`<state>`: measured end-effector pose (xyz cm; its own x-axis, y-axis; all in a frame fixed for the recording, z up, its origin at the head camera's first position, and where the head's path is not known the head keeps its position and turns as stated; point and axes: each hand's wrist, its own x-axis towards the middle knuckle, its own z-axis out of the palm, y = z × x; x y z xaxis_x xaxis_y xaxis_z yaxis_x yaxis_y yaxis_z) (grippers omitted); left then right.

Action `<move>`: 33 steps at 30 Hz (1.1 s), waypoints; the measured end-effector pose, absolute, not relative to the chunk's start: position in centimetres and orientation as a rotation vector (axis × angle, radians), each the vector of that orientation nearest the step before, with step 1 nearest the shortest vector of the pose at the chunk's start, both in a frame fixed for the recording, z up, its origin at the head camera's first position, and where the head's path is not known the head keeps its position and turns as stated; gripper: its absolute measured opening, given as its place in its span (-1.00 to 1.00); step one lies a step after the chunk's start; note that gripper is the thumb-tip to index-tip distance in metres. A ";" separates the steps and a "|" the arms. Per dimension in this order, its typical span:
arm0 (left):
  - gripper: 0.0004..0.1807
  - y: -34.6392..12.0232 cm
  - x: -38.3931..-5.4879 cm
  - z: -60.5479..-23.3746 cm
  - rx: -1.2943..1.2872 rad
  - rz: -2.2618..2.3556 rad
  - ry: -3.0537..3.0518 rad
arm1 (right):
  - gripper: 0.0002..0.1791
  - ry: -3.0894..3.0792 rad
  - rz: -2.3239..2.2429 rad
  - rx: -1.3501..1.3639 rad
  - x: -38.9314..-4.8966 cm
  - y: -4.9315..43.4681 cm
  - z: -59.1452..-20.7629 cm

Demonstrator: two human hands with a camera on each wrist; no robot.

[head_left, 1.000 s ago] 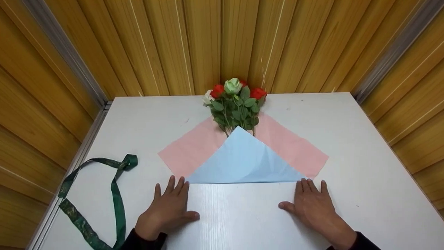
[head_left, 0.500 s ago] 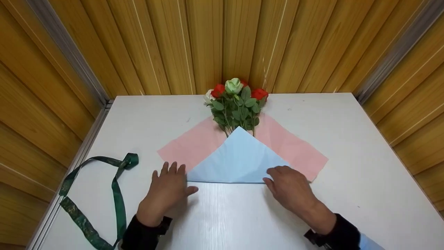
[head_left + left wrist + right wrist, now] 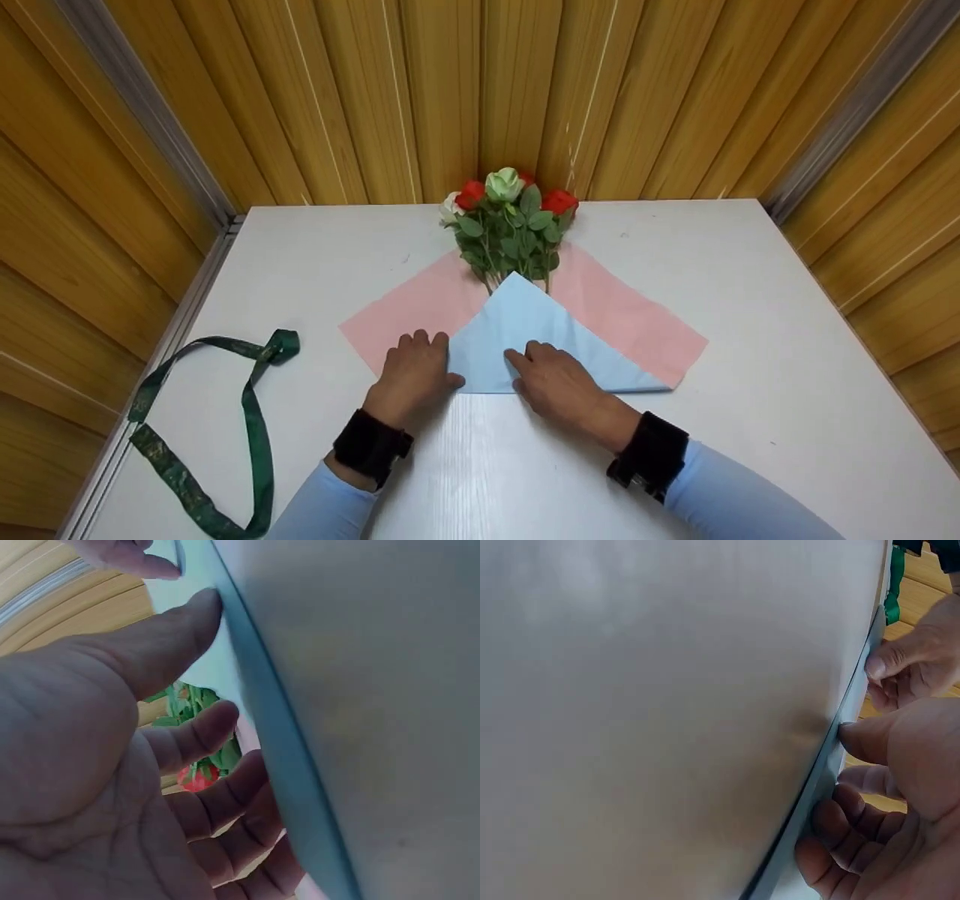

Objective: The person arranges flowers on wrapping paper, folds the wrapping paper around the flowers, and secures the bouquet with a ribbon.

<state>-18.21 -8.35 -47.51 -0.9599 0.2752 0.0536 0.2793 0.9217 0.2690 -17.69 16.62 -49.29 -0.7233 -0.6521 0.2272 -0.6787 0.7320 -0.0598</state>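
Observation:
A bunch of red, white and pale green roses [image 3: 517, 232] lies at the back of the white table, its stems running under folded wrapping paper. The blue paper [image 3: 487, 330] makes a triangle with its point toward the blooms; pink paper [image 3: 634, 315] spreads out on both sides. My left hand [image 3: 412, 379] rests on the left part of the blue triangle, thumb near the front fold. Over its middle, my right hand [image 3: 559, 386] touches the paper with loosely bent fingers. Both wrist views show fingertips and thumb against the blue fold [image 3: 274, 727], pinching nothing.
A dark green ribbon [image 3: 259, 427] lies in a loose loop on the left of the table [image 3: 787, 360]. Wood-look panels [image 3: 442, 97] stand behind and at both sides.
Both hands have moved inward from the triangle's outer corners onto the blue paper, the right one sliding farther left. Paper, roses and ribbon stay in place.

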 end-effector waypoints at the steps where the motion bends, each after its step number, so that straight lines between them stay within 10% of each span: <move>1: -0.47 -8.5 -18.3 -47.5 -0.424 -0.460 -3.102 | -0.59 -2.753 0.219 1.065 -17.8 16.7 -49.3; 20: -0.16 -17.6 -23.4 -46.3 0.247 -0.723 -3.247 | -0.57 -2.847 0.359 1.101 -18.0 17.3 -49.3; 33: -0.35 -18.2 -24.6 -46.2 0.305 -1.398 -3.178 | -0.53 -2.818 0.377 1.081 -17.7 17.7 -49.7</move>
<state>-24.59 -18.23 -46.16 -0.9267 -0.0195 -0.3754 -0.2900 0.6727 0.6807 -17.74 17.67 -49.66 -0.7431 -0.6443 0.1807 -0.6692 0.7175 -0.1936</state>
